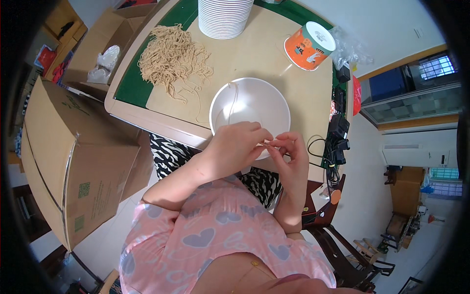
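Note:
Both hands meet over the near rim of a white round tub (267, 105), fingertips nearly touching. My left hand (235, 144) is closed in a pinch, and my right hand (293, 157) pinches against it with thumb and forefinger. A tiny pale bit, seemingly beige string, shows between the fingertips; the fingers hide most of it. One string strand (235, 95) hangs inside the tub and runs down toward my left hand. On the table's left lies a loose, tangled heap of beige string (171, 59), with a stray strand trailing toward the tub.
A tall stack of white tubs (225, 19) stands at the back. An orange-and-green printed tub (311, 47) is at the back right, beside a clear plastic bag (350, 46). Black adapters and cables (338, 130) line the right edge. Cardboard boxes (93, 166) stand left of the table (171, 120).

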Motion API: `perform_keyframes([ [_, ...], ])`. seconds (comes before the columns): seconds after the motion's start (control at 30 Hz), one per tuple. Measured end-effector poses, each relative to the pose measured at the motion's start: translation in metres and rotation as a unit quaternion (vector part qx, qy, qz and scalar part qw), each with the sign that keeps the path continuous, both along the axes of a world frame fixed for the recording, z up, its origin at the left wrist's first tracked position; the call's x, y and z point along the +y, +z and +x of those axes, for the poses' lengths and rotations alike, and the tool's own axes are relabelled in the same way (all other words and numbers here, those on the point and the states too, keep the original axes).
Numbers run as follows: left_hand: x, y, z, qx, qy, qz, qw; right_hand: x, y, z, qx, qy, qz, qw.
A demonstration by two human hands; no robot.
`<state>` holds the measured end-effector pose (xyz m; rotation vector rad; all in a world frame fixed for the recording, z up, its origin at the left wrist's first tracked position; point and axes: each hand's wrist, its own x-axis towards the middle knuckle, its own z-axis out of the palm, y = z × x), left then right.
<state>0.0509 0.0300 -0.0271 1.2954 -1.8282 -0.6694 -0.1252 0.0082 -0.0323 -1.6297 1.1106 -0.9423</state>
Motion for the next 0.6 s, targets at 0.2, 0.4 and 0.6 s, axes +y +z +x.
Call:
perform_keyframes([
  [0.2,0.0015,0.0017,-0.0009,-0.024,-0.033,-0.024,0.999,0.001,0.0001,-0.0026,0.003,-0.003,0.017,1.0],
  [0.4,0.0005,0.0039,0.0002,-0.08,-0.034,-0.062,0.994,0.0,-0.0007,-0.004,-0.006,0.005,0.035,0.999],
  [0.6,0.0018,0.0091,0.0044,-0.025,-0.009,-0.009,1.0,0.0001,0.0045,-0.0023,0.006,0.009,0.031,0.999],
])
